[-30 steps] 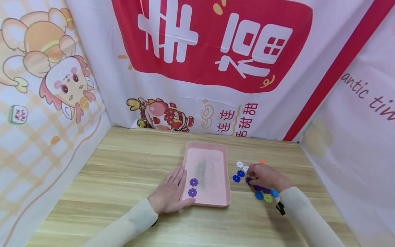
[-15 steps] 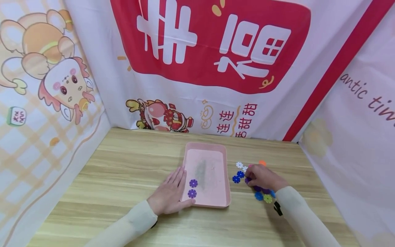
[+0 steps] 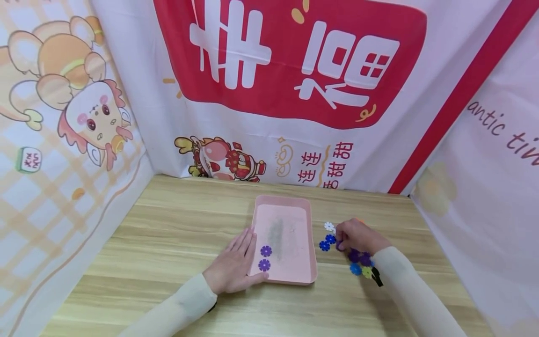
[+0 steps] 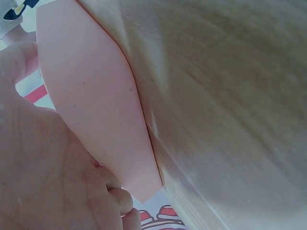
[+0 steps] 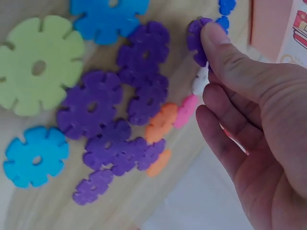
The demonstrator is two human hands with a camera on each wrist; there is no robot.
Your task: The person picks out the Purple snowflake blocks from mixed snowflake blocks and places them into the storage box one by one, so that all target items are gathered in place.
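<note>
Your hands at the pink tray and the flower pieces
Head view: your left hand (image 3: 233,267) lies flat against the pink tray (image 3: 309,243). Right wrist view: your right hand (image 5: 254,124) pinches a purple flower piece (image 5: 195,39) above the loose pile on the table (image 5: 48,215)

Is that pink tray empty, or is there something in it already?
Not empty: the pink tray holds two purple flower pieces near its left side, beside the left hand.

A makeshift booth: a wooden table (image 3: 177,234) walled in by festive cartoon-printed cloth banners (image 3: 294,93).
</note>
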